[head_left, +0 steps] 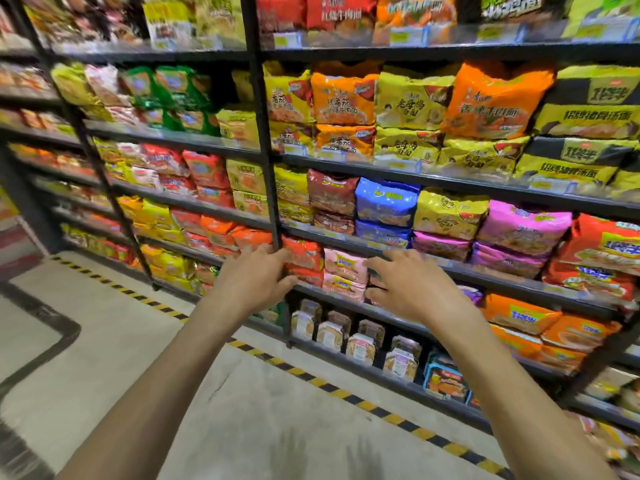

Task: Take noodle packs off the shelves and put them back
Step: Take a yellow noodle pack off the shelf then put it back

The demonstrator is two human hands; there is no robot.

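Black metal shelves [450,183] packed with bright noodle packs fill the view. My left hand [254,280] reaches to a low shelf with fingers spread, its fingertips beside a red pack [304,254] at the upright post [266,150]. To the right, my right hand [408,284] is open too, fingers apart, just right of two stacked pink packs [344,273]. It covers part of the packs behind it. Neither hand holds anything.
Orange packs [519,315] lie on the shelf below right, and small boxed packs [362,342] stand on the bottom shelves. A yellow-black striped line [311,377] runs along the concrete floor in front of the shelving. More shelving stretches off to the left.
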